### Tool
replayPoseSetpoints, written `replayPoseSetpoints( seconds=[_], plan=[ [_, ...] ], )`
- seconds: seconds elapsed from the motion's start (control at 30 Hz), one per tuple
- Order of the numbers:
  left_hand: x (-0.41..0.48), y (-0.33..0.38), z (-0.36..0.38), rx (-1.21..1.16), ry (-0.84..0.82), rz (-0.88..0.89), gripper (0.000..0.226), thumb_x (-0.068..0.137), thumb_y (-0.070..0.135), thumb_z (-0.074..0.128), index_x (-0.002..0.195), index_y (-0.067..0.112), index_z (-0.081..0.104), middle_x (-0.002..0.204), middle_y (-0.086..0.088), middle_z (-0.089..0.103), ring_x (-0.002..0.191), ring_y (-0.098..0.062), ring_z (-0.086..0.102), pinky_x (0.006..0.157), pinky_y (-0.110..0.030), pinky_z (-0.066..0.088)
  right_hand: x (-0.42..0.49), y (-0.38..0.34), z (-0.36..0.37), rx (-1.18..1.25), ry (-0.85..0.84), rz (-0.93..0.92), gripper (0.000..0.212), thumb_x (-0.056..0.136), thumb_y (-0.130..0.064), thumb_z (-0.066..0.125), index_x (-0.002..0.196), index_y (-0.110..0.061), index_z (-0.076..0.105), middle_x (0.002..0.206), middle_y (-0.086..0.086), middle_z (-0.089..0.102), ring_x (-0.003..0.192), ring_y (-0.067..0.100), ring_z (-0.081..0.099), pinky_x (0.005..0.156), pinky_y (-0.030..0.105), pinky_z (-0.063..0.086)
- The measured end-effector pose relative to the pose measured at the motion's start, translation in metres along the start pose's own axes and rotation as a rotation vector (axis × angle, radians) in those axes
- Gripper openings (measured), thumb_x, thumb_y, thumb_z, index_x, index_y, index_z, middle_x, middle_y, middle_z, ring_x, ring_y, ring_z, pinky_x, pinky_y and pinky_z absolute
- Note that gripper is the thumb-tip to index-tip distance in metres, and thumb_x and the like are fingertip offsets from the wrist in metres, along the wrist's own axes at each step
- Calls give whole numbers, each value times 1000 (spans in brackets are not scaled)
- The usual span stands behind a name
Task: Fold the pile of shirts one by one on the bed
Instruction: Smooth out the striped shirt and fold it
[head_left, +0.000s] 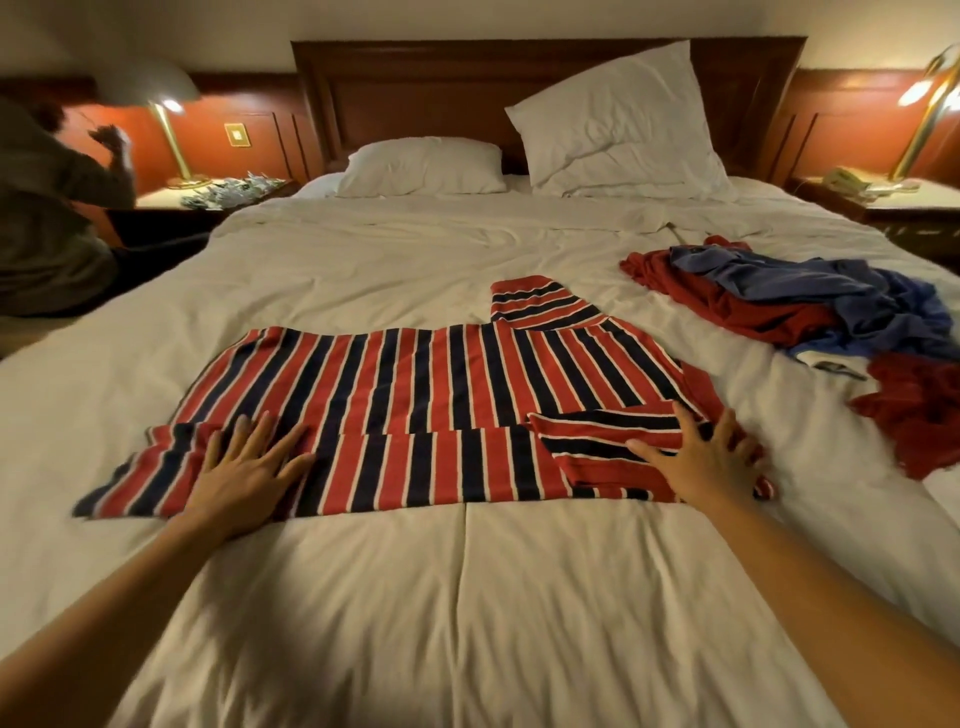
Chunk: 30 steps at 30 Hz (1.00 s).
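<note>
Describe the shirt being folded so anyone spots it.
On the white bed, mid-mattress, the striped shirt lies flat under the left hand and right hand. Only it has red, navy and white stripes; the pile beside it is plain red and blue.

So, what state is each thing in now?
striped shirt: spread flat, near edge folded over
left hand: flat, pressing the shirt
right hand: flat, pressing its folded sleeve
pile of shirts: crumpled, unfolded
left pillow: lying flat
right pillow: propped upright
left lamp: lit
right lamp: lit
</note>
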<state>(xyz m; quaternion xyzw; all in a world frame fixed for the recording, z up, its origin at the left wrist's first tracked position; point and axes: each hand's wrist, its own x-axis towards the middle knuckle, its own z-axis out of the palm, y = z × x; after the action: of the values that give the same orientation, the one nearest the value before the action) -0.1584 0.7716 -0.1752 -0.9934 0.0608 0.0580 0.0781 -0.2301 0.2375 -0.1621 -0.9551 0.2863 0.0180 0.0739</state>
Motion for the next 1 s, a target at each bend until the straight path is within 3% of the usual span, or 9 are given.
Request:
replayPoseSetpoints(
  seconds=[0.07,0.2,0.3,0.4,0.5,0.6,0.73,0.87,1.0],
  plan=[
    [-8,-32,0,-40,47,-159,75,84,77,1,152,48,-16,166,-3,-20,151,-34,-19,120,-62,-6,2,-1,-3,0,-10,47,105,70,-94,32,156,-42,6,163,23,3,146,50,10,116,63,14],
    [-14,-48,-12,-177,88,-427,80,82,86,8,154,52,5,160,-13,18,141,-43,29,113,-61,24,11,-8,-7,58,-10,150,101,72,-90,42,156,-42,12,160,22,4,144,52,11,112,67,21],
    [-7,-43,-17,-201,112,-454,82,81,87,15,154,49,14,148,-15,32,126,-42,43,102,-54,41,11,-15,-4,71,8,209,92,77,-85,47,154,-42,19,155,17,6,139,53,17,109,67,27],
    [-2,-44,-21,-275,150,-409,81,81,86,26,151,45,26,137,-14,37,106,-41,58,85,-48,55,8,-16,-4,91,53,198,86,80,-78,54,152,-39,26,145,16,13,126,48,36,100,59,42],
    [-3,-46,-27,-269,193,-339,74,86,78,31,147,38,37,129,-14,40,94,-39,62,79,-48,57,2,-10,-16,68,78,130,79,86,-68,57,151,-31,32,136,19,24,106,38,51,88,46,52],
    [-9,-45,-40,-182,199,-279,59,96,64,38,146,34,44,127,-14,41,93,-38,64,75,-45,57,-4,-1,-33,-58,110,28,70,89,-66,53,145,-26,40,125,17,35,100,35,57,81,40,52],
    [-16,-47,-59,-103,200,-222,47,97,55,48,136,30,55,123,-10,42,85,-32,63,65,-38,51,-13,10,-59,-152,102,-24,61,91,-60,55,137,-19,50,121,16,41,103,35,59,86,39,51],
    [-21,-53,-65,-57,167,-181,52,94,59,49,136,29,55,117,-4,45,67,-15,48,54,-26,40,-29,25,-80,-241,59,16,65,90,-62,58,139,-21,50,128,16,43,111,31,59,93,39,49],
    [-37,-46,-68,127,22,-155,50,95,63,43,132,34,60,122,-2,47,78,-13,52,59,-23,41,-50,53,-87,-363,-105,137,79,84,-72,56,144,-22,47,141,17,40,127,29,50,99,38,47]
  ],
)
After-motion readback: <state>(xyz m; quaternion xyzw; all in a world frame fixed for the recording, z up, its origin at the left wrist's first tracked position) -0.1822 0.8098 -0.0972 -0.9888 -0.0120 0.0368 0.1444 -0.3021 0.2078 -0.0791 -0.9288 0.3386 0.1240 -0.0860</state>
